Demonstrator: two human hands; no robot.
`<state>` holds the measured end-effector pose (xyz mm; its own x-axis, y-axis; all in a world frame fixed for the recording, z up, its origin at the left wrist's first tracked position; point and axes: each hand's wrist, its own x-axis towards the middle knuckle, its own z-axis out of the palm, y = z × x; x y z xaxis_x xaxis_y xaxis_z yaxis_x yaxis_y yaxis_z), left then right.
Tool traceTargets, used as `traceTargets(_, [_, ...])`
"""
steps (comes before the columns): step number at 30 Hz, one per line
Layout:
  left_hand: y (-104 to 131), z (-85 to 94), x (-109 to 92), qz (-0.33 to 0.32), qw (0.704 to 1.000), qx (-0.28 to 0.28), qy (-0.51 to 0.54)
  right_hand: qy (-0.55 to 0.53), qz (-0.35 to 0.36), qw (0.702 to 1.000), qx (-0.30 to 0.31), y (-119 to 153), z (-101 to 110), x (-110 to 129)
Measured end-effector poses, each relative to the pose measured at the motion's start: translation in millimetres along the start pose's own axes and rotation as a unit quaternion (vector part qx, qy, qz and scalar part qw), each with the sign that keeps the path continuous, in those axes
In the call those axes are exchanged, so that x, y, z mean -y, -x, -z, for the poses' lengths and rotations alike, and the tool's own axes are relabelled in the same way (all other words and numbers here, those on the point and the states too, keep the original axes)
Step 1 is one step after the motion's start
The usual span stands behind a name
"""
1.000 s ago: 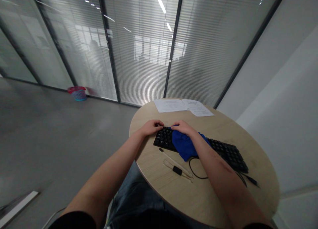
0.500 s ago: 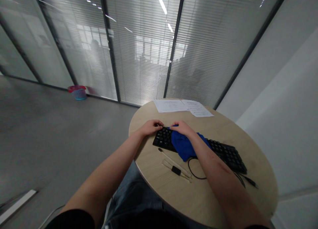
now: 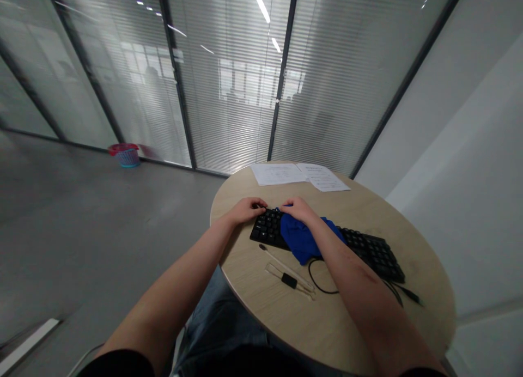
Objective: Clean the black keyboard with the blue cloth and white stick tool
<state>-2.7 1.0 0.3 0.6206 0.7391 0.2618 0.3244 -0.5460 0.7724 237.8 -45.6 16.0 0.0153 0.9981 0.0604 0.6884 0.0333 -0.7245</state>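
Note:
A black keyboard (image 3: 267,228) lies across the round table, its middle hidden under a bunched blue cloth (image 3: 300,239) and my right forearm. My left hand (image 3: 247,210) has its fingers curled at the keyboard's far left corner, gripping its edge. In my right hand (image 3: 297,208) a fold of the cloth is pinched against the top row of keys; the fingertips are partly hidden. Closer to me on the tabletop lie a thin brush with a dark head (image 3: 286,265) and a wire keycap puller with a black grip (image 3: 289,280).
The keyboard's black cable (image 3: 321,284) loops in front of it, with a plug end (image 3: 411,295) at the right. Printed sheets (image 3: 280,174) lie at the table's (image 3: 392,333) far edge. A red and blue basket (image 3: 127,156) stands on the floor by the glass partition.
The view has shifted very slightly. My right hand and the cloth have moved a touch along the top edge, showing a little more of the keys between my hands.

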Motion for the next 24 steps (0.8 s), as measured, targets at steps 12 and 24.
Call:
traceTargets(12, [0.9,1.3,-2.4,-0.005,1.000,0.006,-0.013,-0.102,-0.012,0.975,0.198,19.3,68.2,5.2])
traceTargets(24, [-0.1,0.3,0.8,-0.005,1.000,0.002,-0.001,0.090,0.044,0.989,0.106,3.9,27.8,5.1])
